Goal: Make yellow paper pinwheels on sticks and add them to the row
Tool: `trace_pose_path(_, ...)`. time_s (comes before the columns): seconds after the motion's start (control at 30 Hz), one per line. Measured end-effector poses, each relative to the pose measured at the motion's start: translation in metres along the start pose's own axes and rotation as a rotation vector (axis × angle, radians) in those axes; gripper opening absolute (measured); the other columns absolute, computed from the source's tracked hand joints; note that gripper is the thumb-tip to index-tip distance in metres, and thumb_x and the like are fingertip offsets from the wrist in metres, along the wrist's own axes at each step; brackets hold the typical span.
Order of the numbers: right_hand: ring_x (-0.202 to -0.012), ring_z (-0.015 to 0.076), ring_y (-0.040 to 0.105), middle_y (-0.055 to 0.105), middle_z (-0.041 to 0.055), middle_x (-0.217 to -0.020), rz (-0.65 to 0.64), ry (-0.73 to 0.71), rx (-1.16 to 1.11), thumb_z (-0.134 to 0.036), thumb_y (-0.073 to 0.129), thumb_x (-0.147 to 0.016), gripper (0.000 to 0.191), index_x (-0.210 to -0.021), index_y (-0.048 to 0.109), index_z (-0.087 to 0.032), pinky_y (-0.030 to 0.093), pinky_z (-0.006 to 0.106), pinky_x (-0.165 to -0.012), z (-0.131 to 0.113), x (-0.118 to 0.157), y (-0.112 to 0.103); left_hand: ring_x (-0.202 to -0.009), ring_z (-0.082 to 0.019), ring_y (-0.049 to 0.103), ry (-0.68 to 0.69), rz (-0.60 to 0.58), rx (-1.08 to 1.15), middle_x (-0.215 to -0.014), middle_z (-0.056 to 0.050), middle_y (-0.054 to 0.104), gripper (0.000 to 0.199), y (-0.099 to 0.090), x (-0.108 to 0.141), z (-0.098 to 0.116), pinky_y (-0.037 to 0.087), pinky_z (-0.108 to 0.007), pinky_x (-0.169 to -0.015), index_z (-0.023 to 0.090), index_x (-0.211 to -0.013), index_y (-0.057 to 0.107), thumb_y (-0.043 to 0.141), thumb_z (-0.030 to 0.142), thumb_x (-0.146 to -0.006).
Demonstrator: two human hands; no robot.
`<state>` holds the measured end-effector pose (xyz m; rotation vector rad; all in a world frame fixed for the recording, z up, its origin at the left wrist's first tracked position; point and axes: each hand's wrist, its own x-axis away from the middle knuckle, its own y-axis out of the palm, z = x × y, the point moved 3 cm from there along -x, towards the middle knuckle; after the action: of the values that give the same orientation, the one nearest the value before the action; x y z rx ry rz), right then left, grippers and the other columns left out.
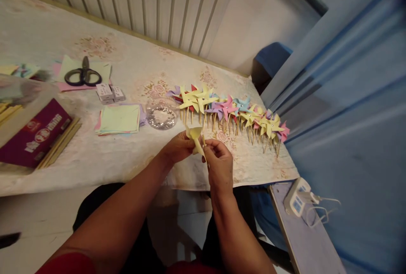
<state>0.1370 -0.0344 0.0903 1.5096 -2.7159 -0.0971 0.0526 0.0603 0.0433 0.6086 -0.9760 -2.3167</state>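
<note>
A yellow paper pinwheel (196, 134) is held between my two hands above the table's front edge. My left hand (180, 147) grips its paper from the left side. The fingers of my right hand (218, 160) close round a thin wooden stick (204, 136) that stands behind the paper. Whether stick and paper are joined is hidden by my fingers. Just beyond my hands lies a row of paper pinwheels (228, 107) on sticks, in yellow, pink, blue and purple. A clear round container (161, 115) of small shiny pieces sits left of them.
Stacked paper squares (119, 119), small white boxes (109, 93) and black scissors (83, 75) on more paper lie to the left. A clear bin (19, 92), a purple box (38, 134) and wooden sticks (60, 143) stand at far left. A power strip (297, 198) rests at right.
</note>
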Motion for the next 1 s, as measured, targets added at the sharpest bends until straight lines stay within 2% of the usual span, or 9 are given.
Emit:
trace_pose_path(0.27, -0.051, 0.0086, 0.045, 0.057, -0.0053, -0.062, 0.005, -0.003, 0.032, -0.033, 0.074, -0.069, 0.018, -0.08, 0.068, -0.02, 0.035, 0.022, -0.049, -0.012, 0.013, 0.014, -0.056, -0.012, 0.056, 0.044, -0.097, 0.086, -0.061, 0.0, 0.058, 0.032, 0.003, 0.006, 0.009, 0.047, -0.025, -0.055, 0.014, -0.065, 0.06, 0.089, 0.028, -0.066)
trace_pose_path(0.47, -0.049, 0.0079, 0.045, 0.058, -0.0058, -0.061, -0.011, 0.018, 0.01, -0.032, 0.072, -0.067, 0.018, -0.079, 0.068, -0.02, 0.034, 0.021, -0.048, -0.013, 0.016, 0.019, -0.058, -0.012, 0.055, 0.063, -0.071, 0.102, -0.062, 0.0, 0.059, 0.034, 0.001, 0.005, 0.011, 0.046, -0.024, -0.056, 0.014, -0.064, 0.059, 0.09, 0.028, -0.063)
trace_pose_path(0.63, -0.048, 0.0081, 0.044, 0.058, -0.006, -0.059, -0.002, 0.033, 0.008, -0.033, 0.071, -0.066, 0.02, -0.08, 0.067, -0.02, 0.034, 0.022, -0.047, -0.01, 0.015, 0.019, -0.06, -0.012, 0.053, 0.076, -0.047, 0.079, -0.06, 0.001, 0.056, 0.037, 0.001, 0.005, 0.013, 0.043, -0.025, -0.058, 0.014, -0.061, 0.057, 0.092, 0.029, -0.06)
trace_pose_path(0.77, -0.047, 0.0081, 0.044, 0.055, -0.0068, -0.056, 0.005, 0.04, -0.03, -0.031, 0.072, -0.065, 0.019, -0.079, 0.066, -0.02, 0.033, 0.022, -0.048, -0.014, 0.013, 0.015, -0.058, -0.011, 0.051, 0.085, -0.081, 0.054, -0.058, 0.001, 0.053, 0.037, 0.001, 0.006, 0.014, 0.041, -0.025, -0.058, 0.015, -0.061, 0.057, 0.091, 0.03, -0.061)
trace_pose_path(0.9, -0.049, 0.0086, 0.047, 0.053, -0.0079, -0.057, 0.046, -0.039, -0.021, -0.028, 0.072, -0.066, 0.018, -0.081, 0.066, -0.02, 0.037, 0.023, -0.051, -0.024, 0.011, 0.008, -0.055, -0.01, 0.048, 0.082, -0.121, 0.046, -0.058, 0.001, 0.053, 0.036, 0.004, 0.005, 0.014, 0.039, -0.025, -0.056, 0.015, -0.063, 0.059, 0.09, 0.032, -0.062)
trace_pose_path(1.0, -0.054, 0.0095, 0.05, 0.056, -0.0063, -0.061, 0.07, -0.07, 0.022, -0.028, 0.072, -0.068, 0.018, -0.083, 0.066, -0.02, 0.04, 0.023, -0.054, -0.027, 0.015, 0.008, -0.055, -0.011, 0.05, 0.07, -0.1, 0.038, -0.059, 0.001, 0.054, 0.036, 0.005, 0.005, 0.013, 0.04, -0.025, -0.055, 0.015, -0.065, 0.06, 0.091, 0.032, -0.06)
